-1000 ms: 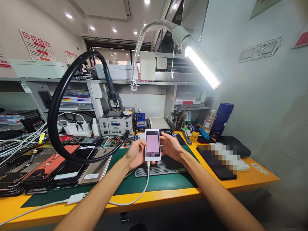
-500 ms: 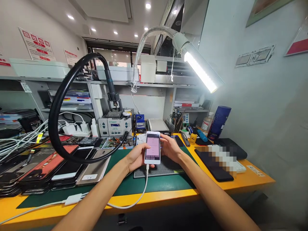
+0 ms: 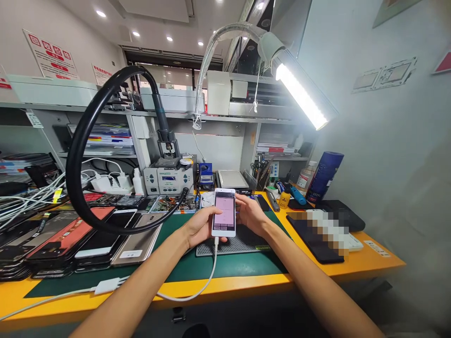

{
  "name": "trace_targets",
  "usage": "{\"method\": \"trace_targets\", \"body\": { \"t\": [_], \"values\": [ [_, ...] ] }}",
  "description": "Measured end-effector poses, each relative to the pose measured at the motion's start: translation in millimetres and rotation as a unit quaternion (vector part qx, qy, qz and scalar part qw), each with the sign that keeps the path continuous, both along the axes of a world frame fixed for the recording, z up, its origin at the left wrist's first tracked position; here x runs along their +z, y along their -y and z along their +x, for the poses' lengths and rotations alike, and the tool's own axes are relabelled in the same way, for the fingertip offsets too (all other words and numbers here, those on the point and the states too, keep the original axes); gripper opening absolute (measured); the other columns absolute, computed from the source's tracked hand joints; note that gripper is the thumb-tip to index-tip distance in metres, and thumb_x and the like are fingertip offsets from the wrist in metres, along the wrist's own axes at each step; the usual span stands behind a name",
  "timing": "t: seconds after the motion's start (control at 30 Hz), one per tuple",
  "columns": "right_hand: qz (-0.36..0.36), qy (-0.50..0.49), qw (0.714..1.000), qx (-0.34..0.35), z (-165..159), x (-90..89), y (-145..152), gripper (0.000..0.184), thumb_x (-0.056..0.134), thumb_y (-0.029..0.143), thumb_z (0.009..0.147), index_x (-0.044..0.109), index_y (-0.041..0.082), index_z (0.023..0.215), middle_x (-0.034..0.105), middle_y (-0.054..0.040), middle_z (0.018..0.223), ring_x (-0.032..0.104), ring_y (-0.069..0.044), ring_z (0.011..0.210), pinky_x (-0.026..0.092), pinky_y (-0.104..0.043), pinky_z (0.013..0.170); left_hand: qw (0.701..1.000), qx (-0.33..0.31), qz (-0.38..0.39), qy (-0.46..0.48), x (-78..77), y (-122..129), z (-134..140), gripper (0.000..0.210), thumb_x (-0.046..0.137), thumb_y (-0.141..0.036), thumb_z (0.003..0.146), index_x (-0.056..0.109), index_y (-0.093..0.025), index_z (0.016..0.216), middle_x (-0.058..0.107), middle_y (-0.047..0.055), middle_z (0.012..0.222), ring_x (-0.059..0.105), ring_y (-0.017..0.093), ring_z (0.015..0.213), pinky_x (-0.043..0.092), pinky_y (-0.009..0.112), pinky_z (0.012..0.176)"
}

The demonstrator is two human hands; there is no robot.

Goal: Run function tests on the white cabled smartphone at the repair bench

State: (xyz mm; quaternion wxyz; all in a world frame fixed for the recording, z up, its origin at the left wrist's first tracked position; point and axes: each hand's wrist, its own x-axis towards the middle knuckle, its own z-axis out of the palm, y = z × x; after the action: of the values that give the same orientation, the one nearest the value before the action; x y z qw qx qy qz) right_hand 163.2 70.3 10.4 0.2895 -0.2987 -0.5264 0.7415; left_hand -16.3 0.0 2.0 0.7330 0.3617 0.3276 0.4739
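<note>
A white smartphone (image 3: 224,213) with a lit pinkish screen stands tilted up towards me above the green mat (image 3: 246,266). My left hand (image 3: 202,225) is closed around its left side and lower back, the thumb lying over the screen. At the right edge, my right hand (image 3: 252,215) cups the phone with curled fingers; the fingertips behind it are hidden. A white charging cable (image 3: 215,263) is plugged into the bottom of the phone and loops down across the table edge. Under the hands lies a grey perforated pad (image 3: 239,246).
Stacked phones (image 3: 95,239) fill the left side, under the black hose loop (image 3: 72,164) of a hot-air station (image 3: 169,180). On the right lie a dark phone (image 3: 313,239), a yellow bottle (image 3: 283,201) and a blue can (image 3: 326,176). A lit lamp (image 3: 301,96) hangs overhead.
The view has shifted slightly, so most things sit a little higher. My left thumb has slid a little further in over the screen. Both hands keep their places on the phone.
</note>
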Motion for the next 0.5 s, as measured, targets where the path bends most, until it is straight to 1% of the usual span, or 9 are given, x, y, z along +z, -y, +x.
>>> {"method": "trace_targets", "body": {
  "t": [0.1, 0.23, 0.33, 0.5],
  "values": [
    [-0.003, 0.004, 1.000, -0.004, -0.1, 1.1, 0.1, 0.046, 0.041, 0.051, 0.100, 0.072, 0.017, 0.106, 0.070, -0.0059, 0.079, 0.060, -0.019, 0.064, 0.048, -0.034, 0.070, 1.000, -0.009, -0.004, 0.009, 0.6, -0.1, -1.2, 0.042, 0.058, -0.022, 0.086, 0.063, -0.011, 0.127, 0.073, 0.016, 0.105, 0.071, 0.028, 0.080, 0.063, 0.044, 0.053],
    [-0.003, 0.010, 1.000, -0.009, -0.6, 2.9, 1.2, 0.048, 0.038, 0.050, 0.101, 0.072, 0.016, 0.104, 0.072, -0.0074, 0.085, 0.060, -0.018, 0.064, 0.047, -0.033, 0.069, 0.999, -0.020, -0.005, 0.024, 1.7, -0.6, -2.8, 0.038, 0.054, -0.028, 0.087, 0.065, -0.010, 0.118, 0.072, 0.015, 0.097, 0.069, 0.028, 0.077, 0.062, 0.047, 0.054],
    [-0.002, 0.008, 1.000, -0.008, -0.4, 2.4, 1.2, 0.047, 0.040, 0.050, 0.100, 0.072, 0.016, 0.103, 0.073, -0.0078, 0.086, 0.060, -0.018, 0.065, 0.047, -0.033, 0.069, 0.999, -0.020, -0.005, 0.026, 2.8, -0.6, -3.2, 0.036, 0.054, -0.026, 0.084, 0.065, -0.010, 0.114, 0.072, 0.015, 0.093, 0.069, 0.029, 0.077, 0.062, 0.047, 0.054],
    [0.003, 0.006, 1.000, -0.006, 0.7, 0.6, 1.6, 0.044, 0.043, 0.051, 0.098, 0.072, 0.017, 0.103, 0.072, -0.0075, 0.086, 0.061, -0.018, 0.065, 0.048, -0.033, 0.069, 1.000, -0.013, -0.008, 0.009, 3.1, -0.5, -3.2, 0.040, 0.054, -0.020, 0.077, 0.064, -0.009, 0.114, 0.073, 0.017, 0.096, 0.069, 0.029, 0.077, 0.062, 0.046, 0.055]
  ]
}}
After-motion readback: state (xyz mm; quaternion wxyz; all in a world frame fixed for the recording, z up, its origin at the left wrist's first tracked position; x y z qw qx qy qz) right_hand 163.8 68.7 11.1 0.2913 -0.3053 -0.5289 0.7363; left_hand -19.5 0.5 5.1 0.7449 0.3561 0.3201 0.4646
